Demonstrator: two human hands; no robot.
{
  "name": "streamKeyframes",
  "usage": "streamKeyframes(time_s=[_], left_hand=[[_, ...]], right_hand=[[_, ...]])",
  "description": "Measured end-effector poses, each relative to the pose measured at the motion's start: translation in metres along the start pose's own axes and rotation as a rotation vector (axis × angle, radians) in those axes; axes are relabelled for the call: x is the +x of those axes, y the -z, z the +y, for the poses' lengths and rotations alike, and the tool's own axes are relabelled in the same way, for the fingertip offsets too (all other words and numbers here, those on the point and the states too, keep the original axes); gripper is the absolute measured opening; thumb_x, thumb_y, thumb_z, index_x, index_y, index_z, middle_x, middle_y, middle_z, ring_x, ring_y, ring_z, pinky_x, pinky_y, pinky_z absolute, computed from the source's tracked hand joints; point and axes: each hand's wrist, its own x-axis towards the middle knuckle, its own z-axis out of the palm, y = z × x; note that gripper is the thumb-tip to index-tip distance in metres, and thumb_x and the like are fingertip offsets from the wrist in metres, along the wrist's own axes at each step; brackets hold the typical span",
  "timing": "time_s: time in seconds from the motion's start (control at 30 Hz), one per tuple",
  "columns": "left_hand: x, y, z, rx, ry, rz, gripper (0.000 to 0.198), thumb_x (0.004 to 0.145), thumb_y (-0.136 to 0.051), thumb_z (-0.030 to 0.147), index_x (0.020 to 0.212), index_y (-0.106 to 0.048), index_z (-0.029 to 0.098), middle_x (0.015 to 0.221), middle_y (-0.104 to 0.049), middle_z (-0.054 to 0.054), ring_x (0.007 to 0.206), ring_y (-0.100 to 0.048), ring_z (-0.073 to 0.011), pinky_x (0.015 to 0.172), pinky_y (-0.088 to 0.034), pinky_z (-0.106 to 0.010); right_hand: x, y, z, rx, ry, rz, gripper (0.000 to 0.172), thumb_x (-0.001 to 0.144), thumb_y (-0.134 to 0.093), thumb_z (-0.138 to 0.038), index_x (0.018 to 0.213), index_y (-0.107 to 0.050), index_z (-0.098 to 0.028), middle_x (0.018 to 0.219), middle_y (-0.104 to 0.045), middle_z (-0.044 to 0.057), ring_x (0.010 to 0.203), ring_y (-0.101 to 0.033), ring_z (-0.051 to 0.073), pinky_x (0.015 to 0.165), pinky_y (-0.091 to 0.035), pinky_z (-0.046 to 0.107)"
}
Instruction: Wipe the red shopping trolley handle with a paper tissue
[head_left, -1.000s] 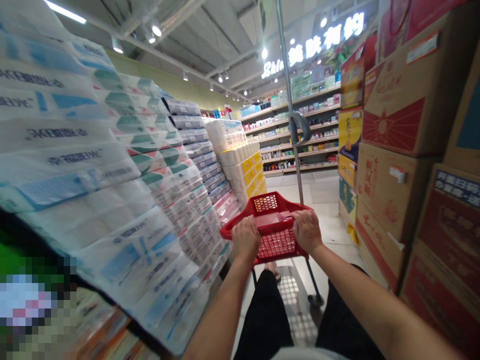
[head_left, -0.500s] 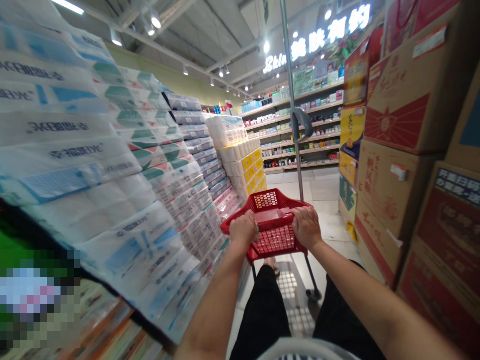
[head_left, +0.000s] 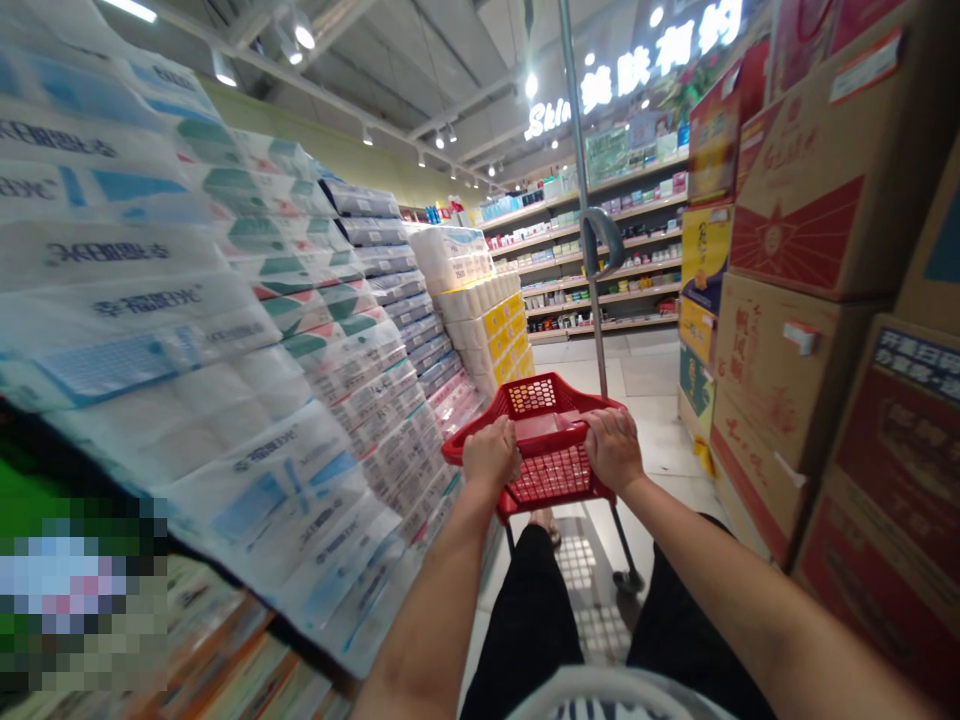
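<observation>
A small red shopping cart (head_left: 536, 398) with a mesh basket stands in front of me in a store aisle. My left hand (head_left: 491, 455) is closed round the left end of its red handle bar. My right hand (head_left: 613, 447) is closed round the right end of the same bar. A tall grey metal pole (head_left: 581, 200) with a hook rises from the cart's right side. No goods show in the basket from here. My legs in black trousers (head_left: 540, 600) are below the cart.
Stacked packs of toilet paper (head_left: 247, 350) wall the aisle's left side close to my arm. Brown and red cardboard boxes (head_left: 810, 300) are piled along the right. Ahead, the tiled floor (head_left: 645, 385) leads to shelves of products (head_left: 600, 270) under a lit sign.
The cart and both hands have shifted only slightly in view while the stacks on the left slid a little closer. Both hands keep their hold on the handle.
</observation>
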Motion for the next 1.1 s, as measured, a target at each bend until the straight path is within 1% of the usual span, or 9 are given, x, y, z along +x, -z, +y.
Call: streamKeyframes(time_s=[0.07,0.13,0.33,0.43,0.63,0.73,0.9,1.0,1.1], left_hand=[[0.007,0.005,0.002,0.029,0.04,-0.111,0.046,0.099,-0.021,0.04,0.117,-0.058,0.021,0.092,-0.072,-0.007,0.084,-0.068,-0.0217,0.076,-0.046,-0.034],[0.009,0.005,0.003,0.054,0.049,-0.131,0.045,0.099,-0.021,0.038,0.116,-0.059,0.02,0.088,-0.072,-0.008,0.082,-0.068,-0.0221,0.075,-0.047,-0.034],[-0.013,-0.02,-0.006,-0.058,-0.204,0.212,0.042,0.098,-0.025,0.03,0.13,-0.05,0.017,0.131,-0.058,-0.011,0.117,-0.056,-0.021,0.096,-0.043,-0.038],[-0.017,-0.026,-0.006,-0.12,-0.267,0.278,0.039,0.097,-0.03,0.026,0.129,-0.052,0.018,0.135,-0.055,-0.009,0.126,-0.049,-0.0196,0.104,-0.038,-0.039],[-0.005,-0.012,0.008,-0.149,-0.045,0.153,0.039,0.099,-0.026,0.032,0.115,-0.06,0.021,0.116,-0.067,-0.006,0.105,-0.061,-0.0183,0.092,-0.044,-0.035],[-0.01,-0.014,0.011,-0.124,-0.084,0.187,0.038,0.098,-0.027,0.032,0.12,-0.057,0.02,0.124,-0.063,-0.007,0.112,-0.056,-0.02,0.096,-0.042,-0.037],[-0.033,-0.033,0.008,-0.048,-0.217,0.293,0.042,0.095,-0.036,0.028,0.133,-0.047,0.017,0.141,-0.048,-0.01,0.134,-0.035,-0.027,0.109,-0.029,-0.046],[-0.039,-0.037,0.008,-0.031,-0.238,0.298,0.042,0.093,-0.04,0.032,0.133,-0.048,0.019,0.138,-0.05,-0.01,0.132,-0.037,-0.0298,0.109,-0.026,-0.05],[-0.033,-0.029,0.012,-0.053,-0.201,0.28,0.04,0.095,-0.037,0.034,0.129,-0.051,0.021,0.133,-0.055,-0.01,0.126,-0.043,-0.0275,0.107,-0.03,-0.047]], right_hand=[[0.0,0.0,0.0,0.004,0.0,0.003,0.025,0.085,-0.046,-0.018,0.107,-0.058,-0.02,0.106,-0.061,0.007,0.11,-0.045,0.025,0.109,-0.027,0.046],[0.0,0.001,0.0,0.008,0.007,0.008,0.025,0.085,-0.046,-0.018,0.107,-0.058,-0.02,0.106,-0.061,0.007,0.11,-0.045,0.025,0.109,-0.027,0.046],[0.001,0.0,-0.001,0.001,0.016,0.025,0.025,0.085,-0.046,-0.017,0.107,-0.058,-0.021,0.106,-0.06,0.007,0.108,-0.047,0.025,0.108,-0.028,0.046],[0.0,-0.001,0.0,0.006,0.014,0.029,0.026,0.085,-0.046,-0.018,0.108,-0.057,-0.021,0.107,-0.06,0.007,0.109,-0.046,0.025,0.108,-0.028,0.047],[0.0,0.0,0.0,0.005,0.004,0.007,0.025,0.085,-0.046,-0.018,0.107,-0.057,-0.021,0.107,-0.06,0.007,0.11,-0.046,0.025,0.109,-0.026,0.046],[0.001,0.001,-0.001,0.008,0.003,0.006,0.025,0.085,-0.045,-0.017,0.107,-0.057,-0.021,0.106,-0.06,0.007,0.11,-0.046,0.025,0.109,-0.026,0.046],[0.0,-0.001,0.0,0.01,0.003,0.01,0.026,0.086,-0.046,-0.018,0.108,-0.057,-0.022,0.107,-0.06,0.006,0.111,-0.045,0.025,0.108,-0.027,0.046],[0.0,-0.002,0.0,0.011,-0.003,0.002,0.026,0.086,-0.047,-0.018,0.109,-0.057,-0.022,0.107,-0.06,0.006,0.111,-0.045,0.024,0.107,-0.027,0.045],[0.001,-0.001,0.0,0.007,-0.007,-0.003,0.025,0.087,-0.046,-0.018,0.108,-0.057,-0.022,0.107,-0.06,0.006,0.111,-0.046,0.024,0.108,-0.027,0.045]])
